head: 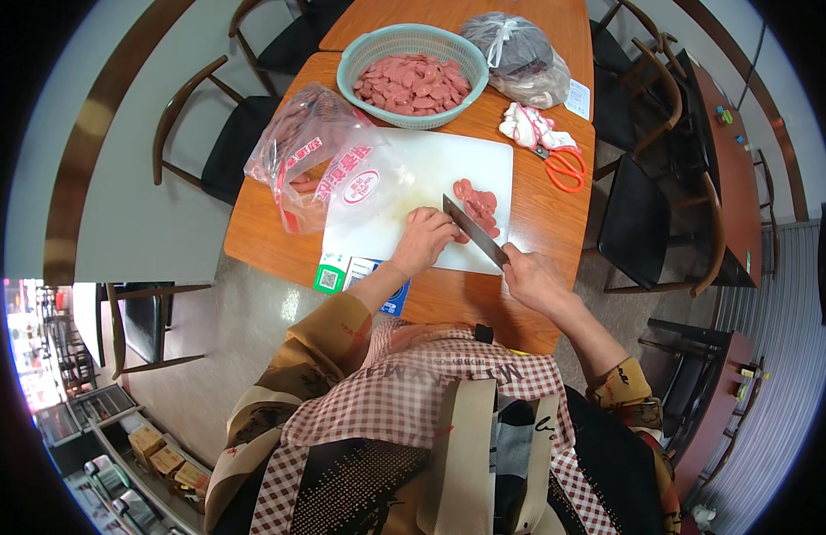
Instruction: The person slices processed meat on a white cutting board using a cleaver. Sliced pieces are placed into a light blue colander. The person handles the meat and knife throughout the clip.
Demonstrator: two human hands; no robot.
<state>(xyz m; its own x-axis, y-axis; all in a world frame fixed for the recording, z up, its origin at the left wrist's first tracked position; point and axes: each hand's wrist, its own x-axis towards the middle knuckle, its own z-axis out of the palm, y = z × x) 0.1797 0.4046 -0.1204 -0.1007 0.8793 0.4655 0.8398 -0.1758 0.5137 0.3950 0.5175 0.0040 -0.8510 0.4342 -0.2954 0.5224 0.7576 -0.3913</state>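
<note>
My right hand (535, 275) grips the handle of a broad-bladed kitchen knife (475, 231) over a white cutting board (413, 154). Close to the blade's left side, my left hand (426, 235) holds down a piece of sausage (462, 237), mostly hidden by the fingers. Slices of the pinkish-red sausage (478, 206) lie to the right of the blade. An opened clear plastic bag (326, 154) with sausages in it overlaps the board's left part. Beyond the board stands a pale green plastic basket (346, 67) full of sausage slices.
White knit gloves (537, 128) and red-handled scissors (565, 168) lie right of the board. Behind them sits a tied plastic bag (513, 53) with dark contents. Cards with printed codes (329, 277) stick out at the board's near left edge. Chairs (634, 221) flank the wooden table (266, 227).
</note>
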